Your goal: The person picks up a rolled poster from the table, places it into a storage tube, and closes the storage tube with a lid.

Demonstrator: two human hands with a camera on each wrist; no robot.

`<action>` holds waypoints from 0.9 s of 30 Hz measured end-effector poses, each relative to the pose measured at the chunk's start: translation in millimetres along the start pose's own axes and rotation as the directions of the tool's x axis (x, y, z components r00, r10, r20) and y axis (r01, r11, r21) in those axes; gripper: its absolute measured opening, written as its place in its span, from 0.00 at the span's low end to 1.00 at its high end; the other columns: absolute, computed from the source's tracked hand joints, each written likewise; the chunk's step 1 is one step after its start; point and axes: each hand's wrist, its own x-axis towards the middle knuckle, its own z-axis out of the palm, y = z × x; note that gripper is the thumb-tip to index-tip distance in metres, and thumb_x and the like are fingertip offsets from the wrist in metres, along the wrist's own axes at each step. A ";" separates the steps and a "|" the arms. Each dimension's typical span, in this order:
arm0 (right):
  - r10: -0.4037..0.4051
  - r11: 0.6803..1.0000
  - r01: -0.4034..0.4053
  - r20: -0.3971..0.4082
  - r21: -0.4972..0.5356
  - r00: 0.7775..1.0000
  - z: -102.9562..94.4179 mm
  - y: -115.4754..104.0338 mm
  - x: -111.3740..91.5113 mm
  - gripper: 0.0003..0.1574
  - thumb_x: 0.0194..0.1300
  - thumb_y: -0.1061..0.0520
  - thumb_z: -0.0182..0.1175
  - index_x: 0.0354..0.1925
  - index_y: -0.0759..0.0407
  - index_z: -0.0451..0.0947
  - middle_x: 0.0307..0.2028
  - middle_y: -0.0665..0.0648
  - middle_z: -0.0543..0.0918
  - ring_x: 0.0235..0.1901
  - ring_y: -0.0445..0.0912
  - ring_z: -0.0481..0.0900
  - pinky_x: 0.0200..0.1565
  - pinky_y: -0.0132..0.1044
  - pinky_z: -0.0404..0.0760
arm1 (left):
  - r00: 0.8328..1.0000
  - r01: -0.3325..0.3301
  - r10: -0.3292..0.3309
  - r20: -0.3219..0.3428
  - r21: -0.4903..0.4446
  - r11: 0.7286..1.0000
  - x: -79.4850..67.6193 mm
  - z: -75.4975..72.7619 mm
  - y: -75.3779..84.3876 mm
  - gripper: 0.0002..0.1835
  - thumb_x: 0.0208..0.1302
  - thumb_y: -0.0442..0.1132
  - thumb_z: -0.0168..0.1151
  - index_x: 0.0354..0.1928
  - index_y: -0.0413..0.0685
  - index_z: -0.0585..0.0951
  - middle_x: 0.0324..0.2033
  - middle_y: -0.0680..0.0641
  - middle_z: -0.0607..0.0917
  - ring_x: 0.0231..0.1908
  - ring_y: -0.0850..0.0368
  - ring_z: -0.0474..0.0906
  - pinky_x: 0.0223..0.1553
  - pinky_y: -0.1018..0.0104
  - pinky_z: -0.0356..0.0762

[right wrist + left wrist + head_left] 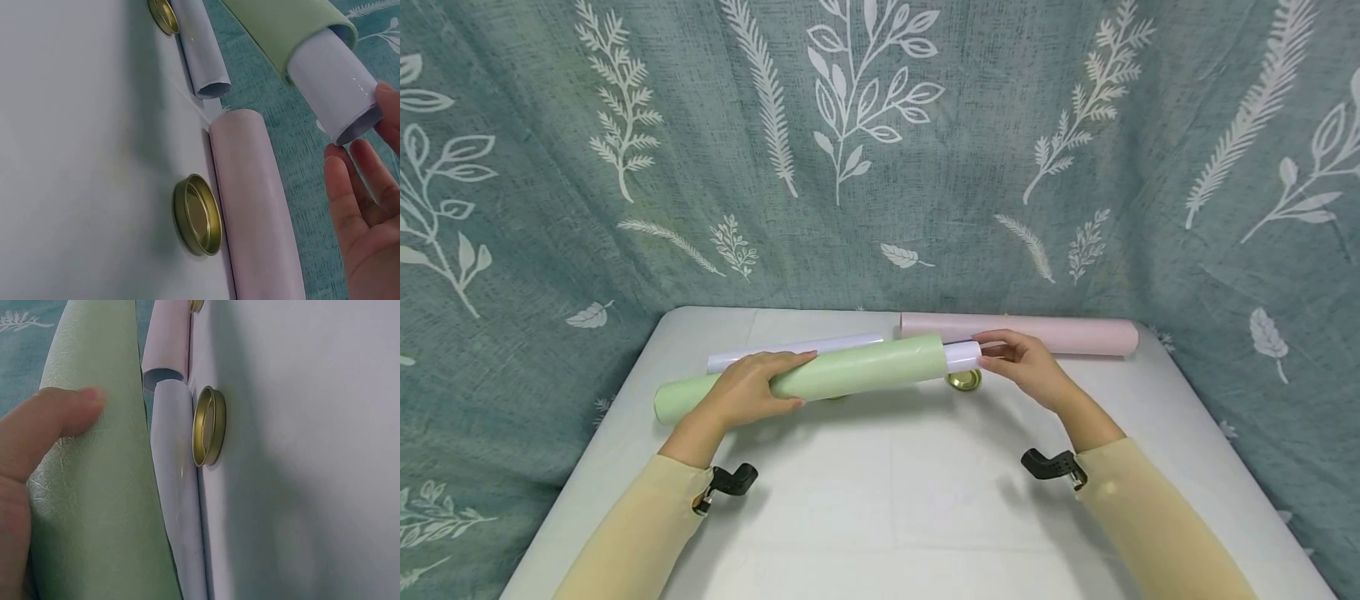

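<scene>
The left hand (747,389) is gripping the green tube (872,369); the white roll (962,357) is protruding along that axis toward the nearer right hand (1028,364), which is pinching its end

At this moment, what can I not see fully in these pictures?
Head view: the green tube hides most of one gold lid.
Right wrist view: the green tube hides part of the white roll inside it.
Right wrist view: the bottom edge crops the pink roll.
Left wrist view: the left edge crops the left hand.
</scene>
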 end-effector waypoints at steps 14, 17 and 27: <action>-0.029 1.000 0.028 0.087 0.008 0.996 22.9 -0.6 2.9 0.23 0.69 0.56 0.66 0.59 0.62 0.78 0.59 0.63 0.79 0.51 0.45 0.83 0.49 0.40 0.84 | 0.999 -0.030 0.030 -0.009 0.025 0.999 1.9 4.6 6.0 0.40 0.56 0.55 0.74 0.72 0.68 0.71 0.62 0.50 0.80 0.61 0.46 0.76 0.61 0.47 0.73; -0.041 0.999 0.041 0.098 -0.003 0.994 25.2 -0.5 3.3 0.22 0.69 0.56 0.65 0.58 0.63 0.79 0.58 0.63 0.80 0.51 0.45 0.83 0.49 0.40 0.84 | 0.999 -0.036 0.036 -0.012 0.016 0.999 2.5 4.1 6.2 0.40 0.56 0.54 0.75 0.72 0.68 0.71 0.62 0.49 0.80 0.61 0.46 0.76 0.61 0.47 0.73; -0.067 0.996 0.073 0.101 -0.049 0.993 21.2 0.5 1.4 0.21 0.71 0.53 0.63 0.58 0.61 0.80 0.58 0.64 0.81 0.55 0.51 0.81 0.53 0.42 0.82 | 1.000 -0.022 0.022 -0.003 0.013 1.000 1.1 2.4 4.9 0.39 0.56 0.54 0.74 0.72 0.68 0.71 0.62 0.50 0.80 0.61 0.46 0.76 0.61 0.46 0.73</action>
